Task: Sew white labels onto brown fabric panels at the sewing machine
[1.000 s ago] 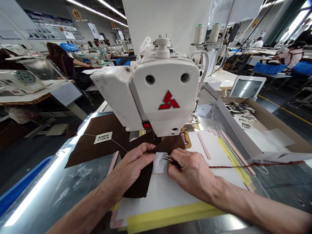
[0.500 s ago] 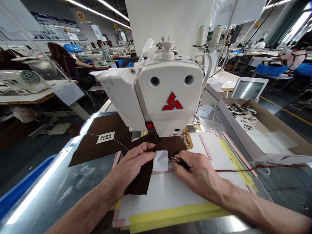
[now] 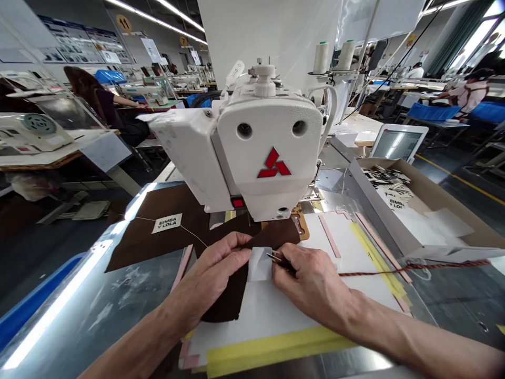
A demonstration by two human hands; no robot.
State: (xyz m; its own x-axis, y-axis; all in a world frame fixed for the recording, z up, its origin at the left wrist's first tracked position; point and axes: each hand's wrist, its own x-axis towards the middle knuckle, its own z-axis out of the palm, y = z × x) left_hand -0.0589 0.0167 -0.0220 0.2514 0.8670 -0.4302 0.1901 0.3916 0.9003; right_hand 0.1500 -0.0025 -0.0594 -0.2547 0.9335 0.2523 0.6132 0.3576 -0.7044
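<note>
My left hand [image 3: 223, 268] is closed on a folded edge of the brown fabric [image 3: 221, 302], pinching it between thumb and fingers. Beside my left fingertips, a small white backing piece [image 3: 259, 266] lies against the fabric. Closed in my right hand [image 3: 307, 273] is a pair of thread snips [image 3: 278, 258], mostly hidden by the fingers; their pointed metal tips reach over the white piece's right edge. Farther left on the fabric sits a white printed label [image 3: 167, 223] with a thread running across it. Directly beyond my hands stands the white sewing machine head [image 3: 272, 158].
A white template sheet [image 3: 284, 321] edged with yellow tape lies under my hands. To the right stands a cardboard box [image 3: 434, 210] of labels, with a screen [image 3: 396, 142] behind it. A red-black cord [image 3: 374, 272] crosses the table. Other people work at machines in the background.
My right hand has moved slightly left, bringing the snips' tips onto the white piece. The fabric's near corner has shifted a little downward; my left hand keeps its pinch.
</note>
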